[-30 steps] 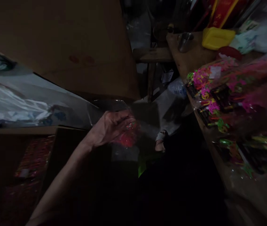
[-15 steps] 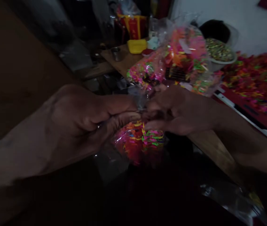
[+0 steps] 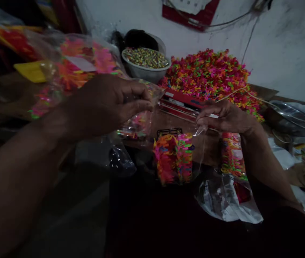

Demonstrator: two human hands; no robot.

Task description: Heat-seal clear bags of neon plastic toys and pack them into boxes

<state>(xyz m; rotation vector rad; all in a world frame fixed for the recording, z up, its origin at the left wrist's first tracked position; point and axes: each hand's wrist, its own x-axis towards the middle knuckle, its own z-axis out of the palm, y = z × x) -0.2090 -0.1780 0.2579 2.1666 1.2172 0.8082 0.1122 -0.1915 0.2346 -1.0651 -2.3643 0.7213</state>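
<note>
A clear plastic bag (image 3: 199,152) hangs between my hands, its mouth spread wide. Inside stand two bundles of small neon plastic pieces (image 3: 165,159), mostly pink, orange, yellow and green. My left hand (image 3: 125,102) pinches the bag's upper left corner between thumb and fingers. At the upper right corner, my right hand (image 3: 219,116) grips the film the same way. Just behind the bag lies a long red bar-shaped device (image 3: 178,99) with a black and white strip, partly hidden by my right hand. The picture is dim and somewhat blurred.
A large heap of neon pieces (image 3: 208,77) lies against the wall. Left of it stands a white bowl (image 3: 147,73) of small beads. A filled clear bag (image 3: 80,64) and a yellow container (image 3: 31,71) are at left. Another bundle (image 3: 233,154) and clear packaging (image 3: 230,204) lie at right.
My hands, close together at the bag's gathered top before, have drawn apart and stretch its mouth. The view has swung to the right, showing more of the heap and wall.
</note>
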